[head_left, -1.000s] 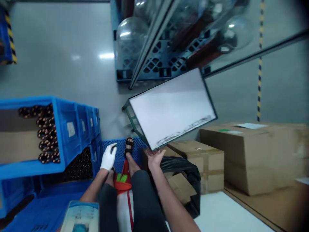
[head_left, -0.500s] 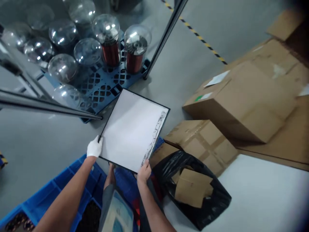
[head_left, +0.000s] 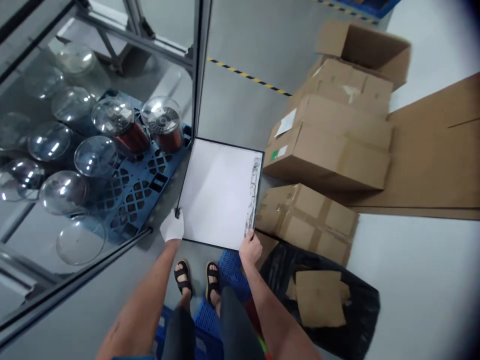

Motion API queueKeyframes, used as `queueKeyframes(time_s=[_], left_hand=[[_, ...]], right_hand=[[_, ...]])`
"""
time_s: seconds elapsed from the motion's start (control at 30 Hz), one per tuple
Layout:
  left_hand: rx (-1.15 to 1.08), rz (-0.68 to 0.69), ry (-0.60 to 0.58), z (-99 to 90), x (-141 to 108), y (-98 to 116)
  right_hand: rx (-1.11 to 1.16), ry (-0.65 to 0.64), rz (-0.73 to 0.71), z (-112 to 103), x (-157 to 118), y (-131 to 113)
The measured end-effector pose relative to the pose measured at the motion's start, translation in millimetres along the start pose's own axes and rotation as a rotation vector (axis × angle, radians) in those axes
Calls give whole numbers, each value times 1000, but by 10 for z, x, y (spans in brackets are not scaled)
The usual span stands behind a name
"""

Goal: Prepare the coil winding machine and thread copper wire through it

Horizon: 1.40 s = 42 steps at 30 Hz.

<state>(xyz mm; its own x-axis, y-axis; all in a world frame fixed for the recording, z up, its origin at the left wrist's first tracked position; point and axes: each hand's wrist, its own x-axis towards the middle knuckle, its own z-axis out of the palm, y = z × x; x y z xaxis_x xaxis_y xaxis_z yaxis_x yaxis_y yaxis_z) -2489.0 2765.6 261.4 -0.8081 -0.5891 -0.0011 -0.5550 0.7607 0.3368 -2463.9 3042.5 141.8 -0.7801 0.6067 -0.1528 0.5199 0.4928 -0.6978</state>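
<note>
Between my two hands I hold a flat square white board (head_left: pixel 221 192) with a thin dark edge and a strip of black smudged marks down its right side. My left hand (head_left: pixel 172 226), in a white glove, is closed on the board's lower left edge. Bare, my right hand (head_left: pixel 250 248) grips its lower right corner, thumb on top. The fingers underneath are hidden. Below the board, my sandalled feet (head_left: pixel 183 276) show on the floor.
A metal frame post (head_left: pixel 199 70) rises just beyond the board. Left of it, a blue pallet (head_left: pixel 138 200) bears clear cylinders and copper-coloured wire spools (head_left: pixel 169 137). Cardboard boxes (head_left: pixel 333 135) and a black bag (head_left: pixel 356 310) with cardboard pieces stand to the right.
My view has turned and shifted, so the pallet and frame sit further left. The board looks more level and lies further right in view. Both hands keep their hold on it.
</note>
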Motion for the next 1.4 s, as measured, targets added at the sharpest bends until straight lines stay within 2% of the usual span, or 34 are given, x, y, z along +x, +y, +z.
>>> queueKeyframes(time_s=[0.2,0.27,0.4,0.53,0.73,0.87,1.1,1.4], left_hand=[[80,186,199,-235,641,965],[69,165,180,-282,857,1317],[31,19,56,-349,1350,2004],[55,-13,68,-389,1803,2618],[136,-27,65,-522,2329,3525],[132,-86,60,-650,2763,4114],[97,-197,-6,-845,3712,4980],[149,-356,21,-1335,4827,6104]], right_hand=[[14,-14,40,-80,783,-724],[14,-15,40,-130,1115,-961],[28,20,4,-250,1817,-1497],[4,0,-65,-377,2487,-1988],[-43,-31,-40,-509,3352,-2585],[-55,-25,-48,-574,3943,-3089],[-7,-84,-65,-526,5110,-4142],[-67,-207,-201,-583,6446,-5786]])
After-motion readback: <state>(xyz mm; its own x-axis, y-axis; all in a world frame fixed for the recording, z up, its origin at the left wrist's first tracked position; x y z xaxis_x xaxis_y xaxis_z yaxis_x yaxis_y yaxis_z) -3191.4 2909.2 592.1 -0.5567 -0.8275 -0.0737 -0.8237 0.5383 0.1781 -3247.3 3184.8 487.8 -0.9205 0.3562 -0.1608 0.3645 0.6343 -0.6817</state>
